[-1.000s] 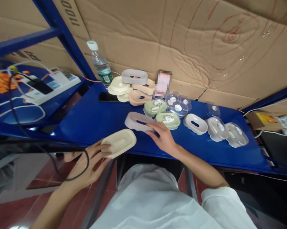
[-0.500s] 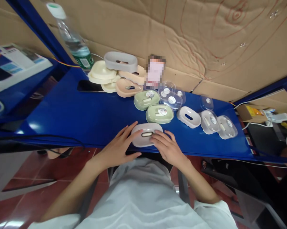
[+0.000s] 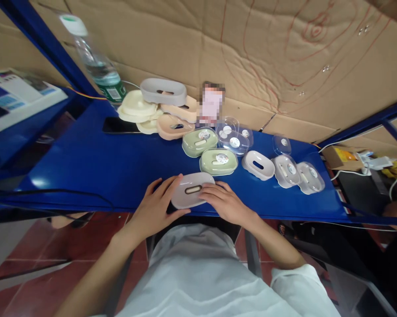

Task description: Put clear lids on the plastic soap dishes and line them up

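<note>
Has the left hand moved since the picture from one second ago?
Yes: the left hand has moved right, closer to the nearer green box.

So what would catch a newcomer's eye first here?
Probably the pale grey dish between the left grip and right grip, at the near edge of the blue table. Two clear-covered green dishes sit just beyond it. Behind them, red curved lines mark the cardboard, and a bottle stands toward the left.

dish (image 3: pixel 186 182): pale grey | table (image 3: pixel 145 160): blue | cardboard (image 3: pixel 185 48): tan, red lines (image 3: pixel 316 29)
</note>
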A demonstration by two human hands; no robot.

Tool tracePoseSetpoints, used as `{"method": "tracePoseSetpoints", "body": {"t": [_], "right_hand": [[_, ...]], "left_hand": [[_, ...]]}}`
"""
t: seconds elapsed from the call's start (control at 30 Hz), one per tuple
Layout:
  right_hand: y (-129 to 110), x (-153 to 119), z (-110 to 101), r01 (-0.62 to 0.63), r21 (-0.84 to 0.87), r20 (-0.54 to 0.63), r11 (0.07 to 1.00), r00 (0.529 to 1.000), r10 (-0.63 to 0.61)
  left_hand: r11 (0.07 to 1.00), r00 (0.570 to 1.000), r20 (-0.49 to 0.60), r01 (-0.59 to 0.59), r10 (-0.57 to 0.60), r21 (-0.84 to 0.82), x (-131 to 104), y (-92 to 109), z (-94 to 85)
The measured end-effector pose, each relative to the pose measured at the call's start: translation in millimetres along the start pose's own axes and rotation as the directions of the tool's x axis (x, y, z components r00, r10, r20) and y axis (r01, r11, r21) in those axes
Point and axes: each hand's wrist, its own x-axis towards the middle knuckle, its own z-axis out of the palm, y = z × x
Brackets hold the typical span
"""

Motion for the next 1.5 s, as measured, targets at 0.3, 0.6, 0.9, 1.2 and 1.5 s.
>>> {"method": "tracePoseSetpoints", "body": {"t": [0.3,0.6,0.9,1.2,1.5], "right_hand": [[2.6,-5.3,6.8,-0.035,-0.031,-0.025,0.999,0.999,0.035],[2.1,-6.0,5.9,-0.09,0.043,-0.077,0.995,0.993,0.093],[-1.1,-9.2,12.6,-0.057,-0.033,-0.073,0.998,0.996,0.055],[86.2,25.2,-70.4,-0.628,-0.068,-0.401,0.775,0.729,0.555],[156.0,44.5,-82.0,-0.577,-0.21,0.063,0.789,0.797,0.6]], "left_hand": [[0.999,0.999,-0.01,-0.032,0.032,-0.011,-0.2,2.3,3.9],[0.996,0.997,-0.005,0.076,-0.076,-0.056,-3.5,2.8,10.7],[0.999,1.0,0.001,-0.028,0.028,-0.017,-0.8,8.9,3.5],[0.999,1.0,0.006,-0.015,0.015,-0.034,0.0,6.9,4.4],[0.999,1.0,0.023,0.009,-0.008,-0.047,-1.3,6.1,3.1]]}}
